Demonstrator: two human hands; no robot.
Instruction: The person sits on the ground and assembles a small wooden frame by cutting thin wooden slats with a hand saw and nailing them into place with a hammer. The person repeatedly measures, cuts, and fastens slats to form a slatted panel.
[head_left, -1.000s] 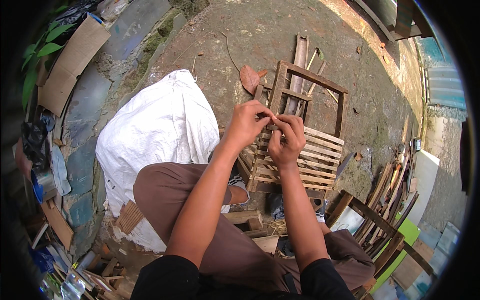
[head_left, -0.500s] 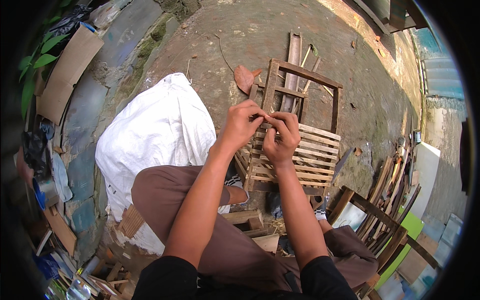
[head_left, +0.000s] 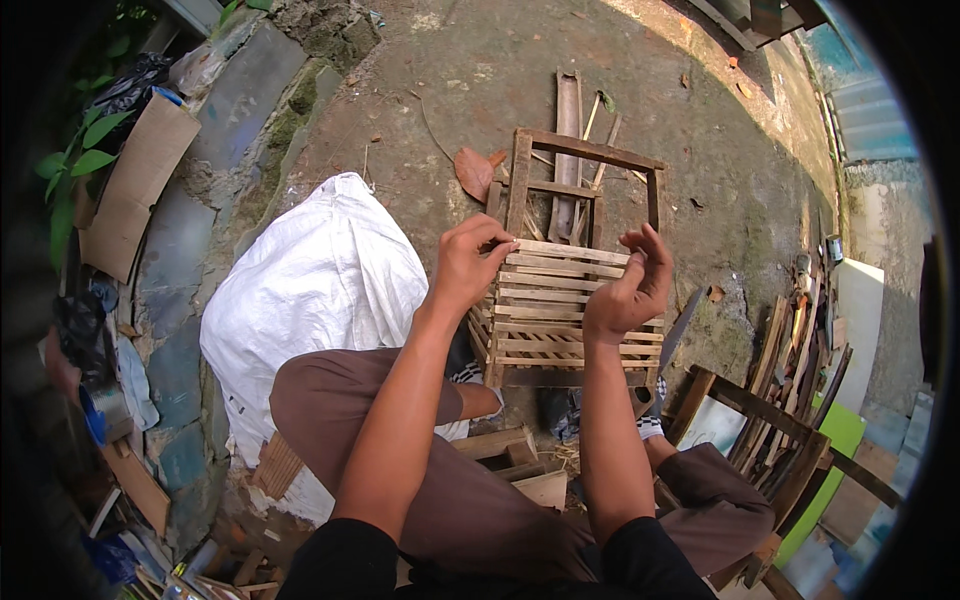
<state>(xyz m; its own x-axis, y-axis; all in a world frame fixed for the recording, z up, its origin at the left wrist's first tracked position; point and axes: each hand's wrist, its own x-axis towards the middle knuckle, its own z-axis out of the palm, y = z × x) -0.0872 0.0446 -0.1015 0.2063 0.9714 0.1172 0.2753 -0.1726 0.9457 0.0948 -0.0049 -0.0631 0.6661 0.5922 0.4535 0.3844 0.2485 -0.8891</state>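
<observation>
Bulging white sack (head_left: 310,290) lies beside left hand (head_left: 468,265).

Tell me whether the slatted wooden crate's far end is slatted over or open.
Open: the wooden crate has slats only on its near half; beyond them its bare frame shows the ground and a bamboo piece through it.

"What colour is the crate (head_left: 560,300)?"

"Light brown wood, with pale slats in stripes. The sack (head_left: 310,290) beside it is white."

"And the trousers (head_left: 470,500)?"

"Brown. The sleeves (head_left: 340,565) are black."

"Anything bright?"

"A green board (head_left: 835,440), green leaves (head_left: 85,150), a reddish-brown dry leaf (head_left: 472,172) on grey ground (head_left: 480,60)."
</observation>
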